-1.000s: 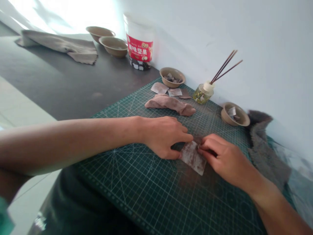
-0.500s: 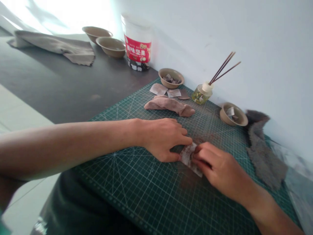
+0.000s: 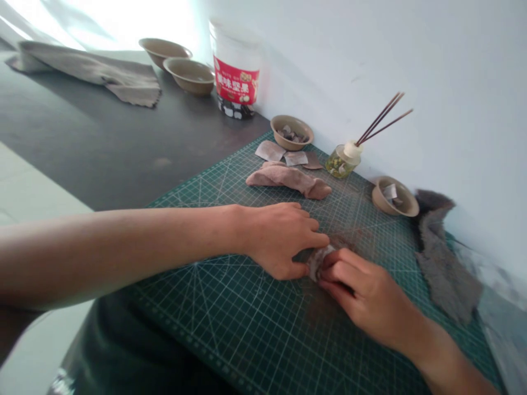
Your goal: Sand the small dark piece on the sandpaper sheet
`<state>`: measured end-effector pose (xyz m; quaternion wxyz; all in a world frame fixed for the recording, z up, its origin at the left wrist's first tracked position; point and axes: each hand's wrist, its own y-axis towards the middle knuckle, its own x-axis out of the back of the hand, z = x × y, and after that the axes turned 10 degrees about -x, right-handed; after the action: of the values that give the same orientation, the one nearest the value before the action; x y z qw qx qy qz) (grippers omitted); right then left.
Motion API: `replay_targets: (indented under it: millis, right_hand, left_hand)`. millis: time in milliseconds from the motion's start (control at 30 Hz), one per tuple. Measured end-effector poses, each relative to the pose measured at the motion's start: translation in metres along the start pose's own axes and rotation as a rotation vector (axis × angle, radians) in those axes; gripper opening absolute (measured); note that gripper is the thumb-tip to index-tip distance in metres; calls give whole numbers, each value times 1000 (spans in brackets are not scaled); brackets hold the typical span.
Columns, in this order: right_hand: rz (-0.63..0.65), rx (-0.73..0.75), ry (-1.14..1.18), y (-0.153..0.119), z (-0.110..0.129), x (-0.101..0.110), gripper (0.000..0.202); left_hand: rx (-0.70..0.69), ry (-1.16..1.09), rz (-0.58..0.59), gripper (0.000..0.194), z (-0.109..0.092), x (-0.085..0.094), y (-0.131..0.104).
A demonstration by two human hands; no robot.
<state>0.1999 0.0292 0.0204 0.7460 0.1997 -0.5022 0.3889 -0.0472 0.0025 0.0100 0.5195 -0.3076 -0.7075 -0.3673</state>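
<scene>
Both hands are on the same piece, a pale brown-mottled scrap (image 3: 316, 264), low over the green cutting mat (image 3: 247, 312), right of the mat's middle. Right hand (image 3: 364, 285): grasping, thumb and fingers closed on the scrap, covering its right side. Left hand (image 3: 284, 241): thumb and index fingertips spread apart at the scrap's left edge, touching it; can't tell if it's pinching or only pinning it down. The scrap is bunched or folded over on itself; hidden too much to say which. Brownish smudges on the mat around the hands. Beyond the left hand, a twisted pinkish-brown cloth (image 3: 288, 181) lies on the mat, apart from the fingers. Behind that, two pale flat pieces (image 3: 270, 151) and a browner one (image 3: 313, 161) in a row, just in front of a tan bowl (image 3: 291, 145) of small scraps. To the right along the wall: reed diffuser (image 3: 343, 161) with sticks leaning right, then a second tan bowl (image 3: 382, 206) with a few pieces in it, then a crumpled dark grey fuzzy cloth (image 3: 448, 274). Far left, on the dark tabletop (image 3: 123, 159): a grey cloth (image 3: 132, 85), two more bowls (image 3: 191, 82) side by side, and a red-labelled tub (image 3: 236, 82) standing upright.
</scene>
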Motion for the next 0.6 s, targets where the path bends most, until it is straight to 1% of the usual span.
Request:
replay_targets:
  millis: [67, 100, 133, 200, 233, 300, 367, 400, 433, 500, 533, 600]
  right_hand:
    - [-104, -64, -30, 2, -2, 0, 12]
    - [-96, -91, -37, 2, -3, 1, 12]
    - [-48, -96, -27, 2, -4, 1, 13]
    - [132, -31, 35, 1, -3, 1, 14]
    - [131, 6, 69, 1, -3, 0, 13]
    - [34, 19, 52, 1, -3, -1, 11]
    - [-93, -63, -14, 3, -5, 0, 10]
    - [-103, -95, -34, 3, -6, 1, 10]
    - [-82, -108, -35, 4, -6, 2, 10]
    - [108, -40, 13, 3, -5, 2, 15]
    - [118, -4, 25, 3, -4, 2, 14]
    - [6, 7, -13, 4, -2, 0, 12]
  left_hand:
    - [1, 7, -10, 29, 1, 0, 0]
    - [4, 11, -15, 30, 1, 0, -1]
    - [7, 13, -20, 30, 1, 0, -1]
    - [7, 7, -23, 30, 1, -1, -1]
    - [3, 1, -24, 29, 1, 0, -1]
    - [-3, -2, -24, 29, 1, 0, -1]
    - [1, 8, -26, 29, 1, 0, -1]
    - [5, 11, -27, 29, 1, 0, -1]
    - [9, 12, -27, 30, 1, 0, -2]
    - [6, 5, -26, 29, 1, 0, -2]
    - [1, 0, -24, 28, 1, -1, -2]
    - [-7, -2, -27, 28, 1, -1, -2]
